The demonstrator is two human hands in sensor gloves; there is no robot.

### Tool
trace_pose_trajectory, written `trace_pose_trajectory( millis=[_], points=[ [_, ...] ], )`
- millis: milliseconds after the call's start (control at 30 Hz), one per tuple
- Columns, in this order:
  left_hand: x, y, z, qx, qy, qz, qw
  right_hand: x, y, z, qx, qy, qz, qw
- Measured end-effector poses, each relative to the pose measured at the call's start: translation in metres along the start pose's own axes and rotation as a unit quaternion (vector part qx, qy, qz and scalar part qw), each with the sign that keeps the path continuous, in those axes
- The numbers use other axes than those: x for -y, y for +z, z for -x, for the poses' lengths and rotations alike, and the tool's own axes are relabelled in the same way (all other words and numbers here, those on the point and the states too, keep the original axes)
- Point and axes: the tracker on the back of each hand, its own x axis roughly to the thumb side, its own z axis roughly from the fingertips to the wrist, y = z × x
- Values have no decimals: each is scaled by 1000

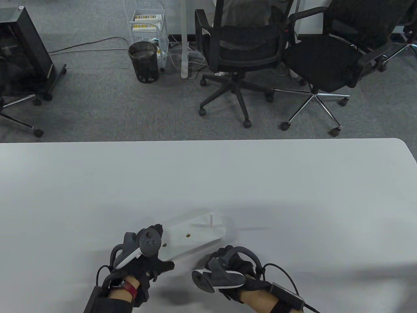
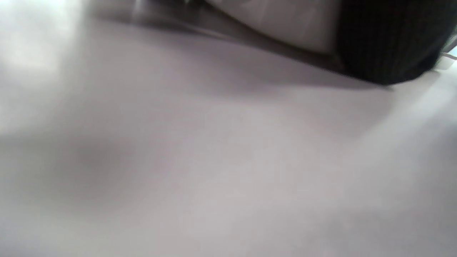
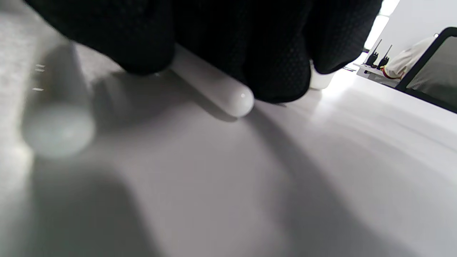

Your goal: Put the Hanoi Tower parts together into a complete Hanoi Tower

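A white Hanoi Tower base board (image 1: 192, 236) lies tilted near the table's front, with one thin peg (image 1: 211, 221) standing on its far end and two peg holes showing. My left hand (image 1: 153, 251) holds the board's near left end; its underside shows in the left wrist view (image 2: 285, 21) with a gloved finger (image 2: 385, 43) against it. My right hand (image 1: 228, 264) is to the right of the board, low on the table. In the right wrist view its gloved fingers (image 3: 278, 53) close around a white round-tipped peg (image 3: 221, 89). A second, blurred white peg (image 3: 57, 114) lies to the left.
The white table (image 1: 293, 195) ends at a far edge with a rounded right corner. Beyond it are grey carpet, two black office chairs (image 1: 241, 55), a bin (image 1: 143, 62) and a wire cart.
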Motion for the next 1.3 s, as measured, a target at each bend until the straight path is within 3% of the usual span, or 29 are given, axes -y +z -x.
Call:
trace_pose_trajectory(
  millis=[700, 1300],
  points=[
    [0, 0, 0, 0, 0, 0, 1000, 57, 33, 49, -51, -112, 3, 992],
    [0, 0, 0, 0, 0, 0, 1000, 114, 41, 60, -50, -105, 41, 992]
  ],
)
